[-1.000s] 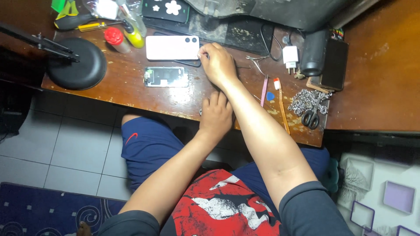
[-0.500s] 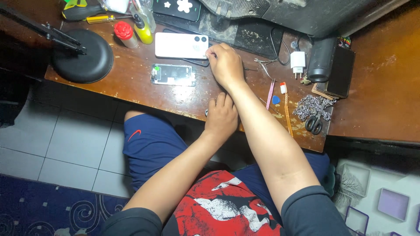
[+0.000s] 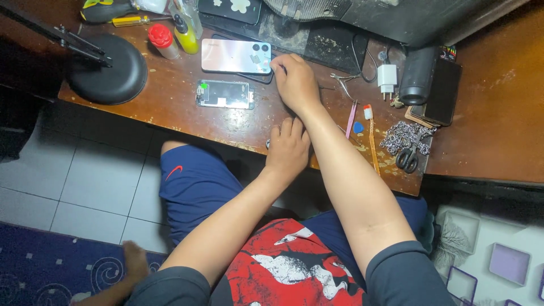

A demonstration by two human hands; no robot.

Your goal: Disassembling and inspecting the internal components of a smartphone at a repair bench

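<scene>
**Two hands at the phone bench**

We see our right hand (image 3: 296,84) stretched out over the wooden desk (image 3: 170,107), its fingers curled down at the right end of a pale phone (image 3: 236,56) that lies back-up, camera lenses toward the hand. The fingertips touch the phone's edge or sit just beside it; whether they pinch anything we cannot tell. Our left hand (image 3: 288,148) rests at the near edge of the desk, fingers loosely bent over the rim, and something small may sit under them, too hidden to name.

We judge the phone light, stiff and smooth, likely to slide on the worn top, and best taken by its long edges rather than by the glassy back. Just in front of it lies a bare phone screen part (image 3: 225,94), thin and surely fragile; it wants lifting by the edges, never flexed.

The desk is scuffed brown wood, chipped along the front. On it stand a round black lamp base (image 3: 107,76), a red-capped bottle (image 3: 163,41) and a yellow bottle (image 3: 186,35). To the right are a white charger plug (image 3: 388,79), a black cylinder (image 3: 418,76), tweezers (image 3: 344,86), a chain (image 3: 405,136) and scissors (image 3: 407,158). Below, we see pale floor tiles (image 3: 73,187) and a dark blue patterned rug (image 3: 51,266).
</scene>
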